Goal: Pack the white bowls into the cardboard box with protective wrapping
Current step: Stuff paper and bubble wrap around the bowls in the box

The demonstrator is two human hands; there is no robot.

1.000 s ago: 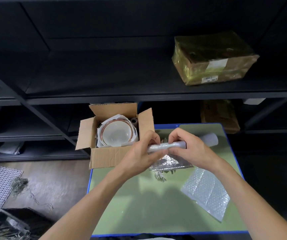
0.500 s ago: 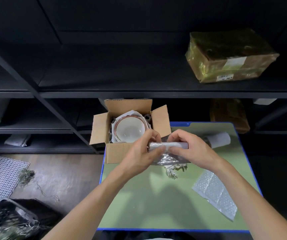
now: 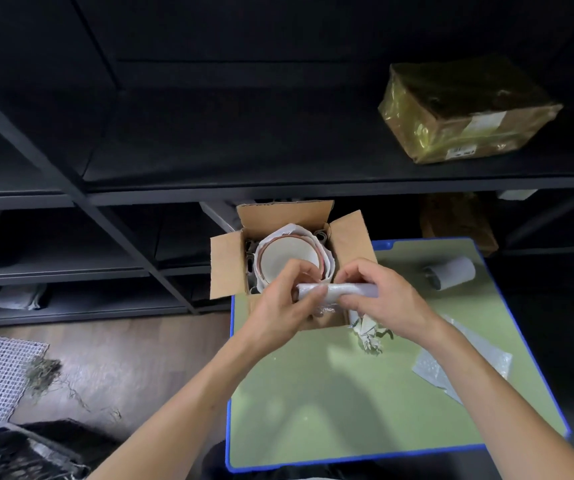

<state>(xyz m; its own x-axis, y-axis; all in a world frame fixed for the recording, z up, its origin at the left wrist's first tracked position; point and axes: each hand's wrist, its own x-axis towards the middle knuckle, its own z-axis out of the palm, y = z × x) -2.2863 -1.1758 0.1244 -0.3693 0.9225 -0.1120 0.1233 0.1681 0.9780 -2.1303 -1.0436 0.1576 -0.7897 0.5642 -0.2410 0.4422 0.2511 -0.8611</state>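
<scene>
An open cardboard box [image 3: 228, 268] stands at the far left corner of the green table [image 3: 365, 403]. Inside it sits a white bowl [image 3: 283, 259] with a reddish rim, white wrapping paper around it. Both hands hold a rolled strip of bubble wrap [image 3: 351, 292] just above the box's near edge. My left hand [image 3: 283, 306] pinches the roll's left end. My right hand [image 3: 382, 301] grips its middle and right part. The box's near flap is hidden behind my hands.
A second roll of wrap [image 3: 451, 273] lies at the table's far right. A flat bubble wrap sheet [image 3: 431, 368] and a scrap of crumpled paper [image 3: 370, 336] lie on the table. Dark shelves behind carry a taped parcel [image 3: 465, 109]. Mesh and debris lie on the floor at left.
Both hands have carried the bubble wrap roll left and forward, from over the table to the box's near edge. The silvery sheet under it is now mostly hidden.
</scene>
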